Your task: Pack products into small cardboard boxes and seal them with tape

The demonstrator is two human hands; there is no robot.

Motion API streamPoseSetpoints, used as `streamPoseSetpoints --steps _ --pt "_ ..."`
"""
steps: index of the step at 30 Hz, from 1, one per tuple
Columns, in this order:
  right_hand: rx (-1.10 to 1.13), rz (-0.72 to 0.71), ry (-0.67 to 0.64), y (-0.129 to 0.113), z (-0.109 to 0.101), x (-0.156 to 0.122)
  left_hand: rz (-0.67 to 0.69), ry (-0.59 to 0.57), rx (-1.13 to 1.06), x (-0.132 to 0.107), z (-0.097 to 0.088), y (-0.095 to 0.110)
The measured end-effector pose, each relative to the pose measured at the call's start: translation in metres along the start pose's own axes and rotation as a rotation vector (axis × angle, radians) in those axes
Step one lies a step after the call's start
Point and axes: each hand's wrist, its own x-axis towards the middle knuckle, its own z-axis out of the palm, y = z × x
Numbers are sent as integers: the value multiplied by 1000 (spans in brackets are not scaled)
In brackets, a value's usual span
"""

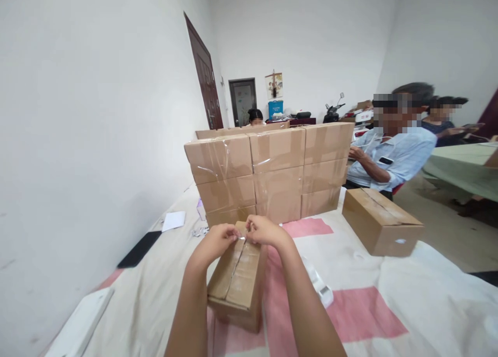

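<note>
1. Your left hand (226,232) and right hand (260,229) met over the far end of the taped carton (232,280), lower centre of the frame, beside a white scrap (241,238); I could not tell whether either grip had closed on it.
2. Stacked boxes (278,173) stood close beyond, limiting forward room.
3. Wider room ran over the cloth (439,305), lower right, toward the second carton (379,222).

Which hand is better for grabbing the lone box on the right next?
Probably the right hand: it's nearer the lone box. The left hand is farther away and would have to reach past the right one.
</note>
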Motion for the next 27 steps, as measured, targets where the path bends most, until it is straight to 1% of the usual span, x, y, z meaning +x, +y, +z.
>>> streamPoseSetpoints --steps 6,9,14,19,27 --pt "27 -40 -14 6 -3 4 -139 -97 -101 -3 -6 5" --pt "43 -54 -13 10 -5 4 -109 -113 -69 -4 -6 4" --pt "49 -76 -32 14 -8 3 -54 -90 8 -3 -5 2" --pt "14 -60 -29 8 -6 2 -97 -73 -9 -2 -6 5" --pt "-139 38 102 -5 -1 -2 -138 -35 120 4 1 -4"
